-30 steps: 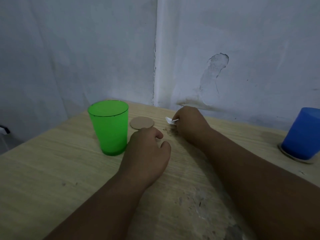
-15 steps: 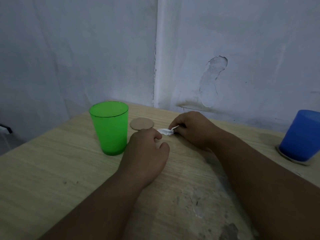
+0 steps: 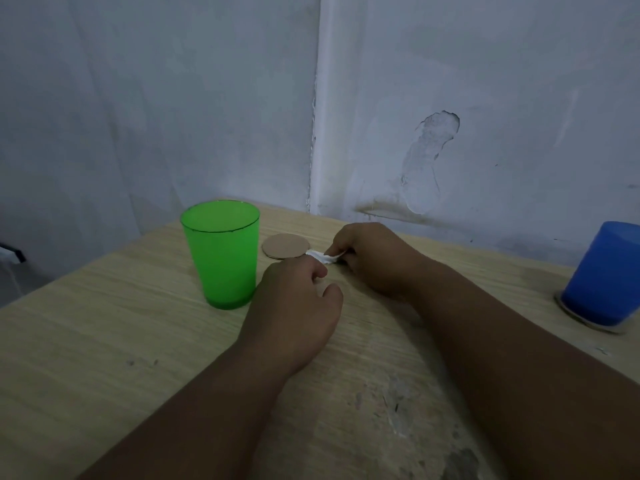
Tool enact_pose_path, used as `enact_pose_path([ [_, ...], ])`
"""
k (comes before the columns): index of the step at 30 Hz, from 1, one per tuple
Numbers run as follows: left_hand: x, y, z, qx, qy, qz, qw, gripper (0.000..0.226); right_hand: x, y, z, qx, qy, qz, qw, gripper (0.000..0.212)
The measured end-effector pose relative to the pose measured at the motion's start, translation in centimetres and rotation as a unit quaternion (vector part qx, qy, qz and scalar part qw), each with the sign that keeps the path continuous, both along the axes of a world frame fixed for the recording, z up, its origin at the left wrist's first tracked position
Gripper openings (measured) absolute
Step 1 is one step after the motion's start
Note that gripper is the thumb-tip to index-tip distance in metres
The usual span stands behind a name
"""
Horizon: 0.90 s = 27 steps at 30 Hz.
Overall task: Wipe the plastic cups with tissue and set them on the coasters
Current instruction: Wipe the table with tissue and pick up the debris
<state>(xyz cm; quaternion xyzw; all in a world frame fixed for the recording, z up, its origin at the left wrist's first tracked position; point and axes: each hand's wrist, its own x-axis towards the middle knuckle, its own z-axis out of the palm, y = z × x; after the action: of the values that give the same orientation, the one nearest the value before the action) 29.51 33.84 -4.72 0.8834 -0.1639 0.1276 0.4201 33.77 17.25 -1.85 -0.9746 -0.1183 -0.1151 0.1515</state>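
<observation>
On pale wooden table [image 3: 104, 341]: crumpled white tissue [image 3: 323, 257], pinched in fingers of right hand [image 3: 374, 258], just beside bare round brown cardboard coaster [image 3: 285, 245]. Left hand [image 3: 294, 306] loosely curled, gripping nothing, near upright translucent green plastic cup [image 3: 221, 254]. Far right, blue plastic cup [image 3: 609, 271] inverted on second coaster [image 3: 568, 315].

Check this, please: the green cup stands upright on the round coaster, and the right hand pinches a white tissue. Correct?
Not on it: the head view shows the green cup upright on the table beside the round coaster. The right hand does pinch the white tissue.
</observation>
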Motion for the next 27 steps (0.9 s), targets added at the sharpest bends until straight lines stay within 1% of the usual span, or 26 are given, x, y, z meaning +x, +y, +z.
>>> enact_pose_path([
  [5,0.0,0.1,0.0,0.0,0.01,0.004,1.0,0.03,-0.4,-1.3,0.5,0.011,0.03,0.03,0.999,0.027],
  [8,0.0,0.1,-0.1,0.002,0.011,0.003,1.0,0.031,-1.1,-2.2,1.1,0.009,0.053,0.023,0.998,0.027],
  [10,0.0,0.1,-0.1,0.003,0.009,0.005,1.0,0.031,-1.4,-2.6,1.1,0.017,0.042,-0.007,0.999,0.03],
  [12,0.1,0.1,-0.2,0.006,0.008,0.005,1.0,0.032,-1.5,-2.6,1.0,0.044,0.02,-0.062,0.997,0.035],
  [13,0.1,0.1,-0.3,0.006,0.008,0.005,1.0,0.032,-1.4,-2.5,0.9,0.044,0.017,-0.09,0.995,0.037],
  [15,0.1,0.1,-0.3,0.003,0.01,0.006,1.0,0.033,-0.9,-2.1,0.9,0.01,0.037,-0.132,0.99,0.038],
  [18,0.1,0.0,-0.2,-0.001,0.013,0.005,1.0,0.033,-0.3,-1.2,0.8,-0.045,0.065,-0.173,0.982,0.033],
  [21,0.1,0.0,-0.1,-0.002,0.012,0.002,1.0,0.033,-0.7,-0.1,0.6,-0.059,0.071,-0.191,0.977,0.03],
  [24,-0.1,0.1,0.0,-0.002,0.014,-0.001,1.0,0.034,-1.4,0.9,0.3,-0.07,0.068,-0.206,0.974,0.019],
  [27,-0.2,0.0,0.1,-0.005,0.015,-0.002,1.0,0.035,-1.5,1.6,0.1,-0.081,0.09,-0.213,0.97,0.019],
])
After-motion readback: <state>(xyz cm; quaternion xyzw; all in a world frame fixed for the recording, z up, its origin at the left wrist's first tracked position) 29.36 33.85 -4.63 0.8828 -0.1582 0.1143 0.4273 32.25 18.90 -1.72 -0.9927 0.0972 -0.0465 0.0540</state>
